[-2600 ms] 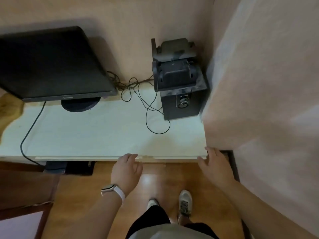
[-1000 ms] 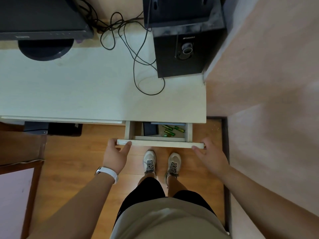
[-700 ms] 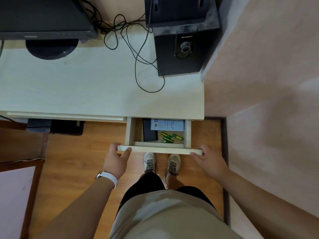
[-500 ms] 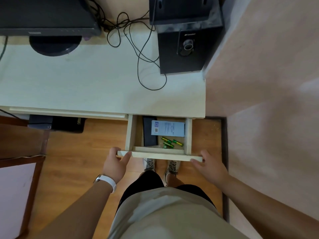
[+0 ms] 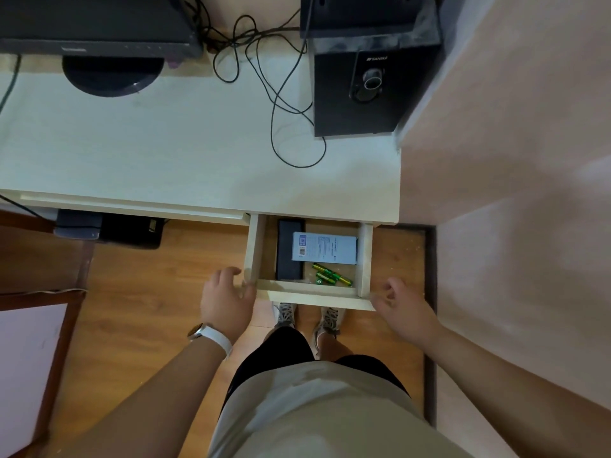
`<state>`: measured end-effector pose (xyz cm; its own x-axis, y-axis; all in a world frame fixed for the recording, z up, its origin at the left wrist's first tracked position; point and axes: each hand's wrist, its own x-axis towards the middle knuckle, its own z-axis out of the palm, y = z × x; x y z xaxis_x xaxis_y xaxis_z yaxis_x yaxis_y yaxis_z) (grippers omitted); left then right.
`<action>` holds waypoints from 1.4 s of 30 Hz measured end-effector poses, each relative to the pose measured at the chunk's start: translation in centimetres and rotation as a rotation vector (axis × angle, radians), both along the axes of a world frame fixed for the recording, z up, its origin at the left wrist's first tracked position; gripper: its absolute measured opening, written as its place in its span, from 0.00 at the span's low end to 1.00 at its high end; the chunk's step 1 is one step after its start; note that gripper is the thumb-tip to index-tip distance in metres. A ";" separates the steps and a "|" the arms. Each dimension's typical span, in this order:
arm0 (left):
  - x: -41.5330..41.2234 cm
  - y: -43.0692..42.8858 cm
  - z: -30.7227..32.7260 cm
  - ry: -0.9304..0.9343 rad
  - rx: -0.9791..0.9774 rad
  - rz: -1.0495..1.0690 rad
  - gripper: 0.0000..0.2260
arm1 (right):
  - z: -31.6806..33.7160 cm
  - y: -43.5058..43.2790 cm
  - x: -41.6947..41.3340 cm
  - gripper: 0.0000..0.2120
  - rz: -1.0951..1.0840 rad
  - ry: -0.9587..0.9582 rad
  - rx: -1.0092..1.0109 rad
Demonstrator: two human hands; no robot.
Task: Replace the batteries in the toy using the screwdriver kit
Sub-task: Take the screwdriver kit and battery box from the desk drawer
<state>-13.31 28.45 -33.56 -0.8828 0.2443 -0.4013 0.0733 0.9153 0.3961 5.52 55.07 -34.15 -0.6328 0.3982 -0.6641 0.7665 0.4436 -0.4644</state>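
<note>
Now the left hand point(image 5: 226, 300) and right hand point(image 5: 405, 312) are hovering loose and empty at the drawer point(image 5: 310, 297) front, green batteries point(image 5: 330, 278) lying just beyond the fingertips, risking rolling away under a careless grab.

Between the left hand point(image 5: 226, 300) and the right hand point(image 5: 405, 312) a drawer point(image 5: 317, 297) stands pulled out from under the desk point(image 5: 172, 153). In it, beyond the hands, a flat case point(image 5: 289, 252) lies along the side nearer the left hand, a box point(image 5: 325, 247) just beside it toward the right hand, and batteries point(image 5: 330, 276) in front of the box. Farther off on the desk, a speaker point(image 5: 370, 90) stands beyond the right hand, a monitor point(image 5: 99, 38) beyond the left, cables point(image 5: 274, 94) between them.
</note>
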 end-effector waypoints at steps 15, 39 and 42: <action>-3.6 10.0 -6.1 -0.491 0.023 0.016 0.29 | -4.1 -0.7 -13.1 0.30 0.507 0.149 0.215; -4.3 10.9 -8.5 -0.497 -0.086 0.069 0.23 | -3.6 0.7 -13.9 0.11 0.584 0.115 0.133; -4.2 11.1 -7.8 -0.527 -0.030 0.063 0.14 | -2.0 1.1 -13.2 0.11 0.522 0.118 0.077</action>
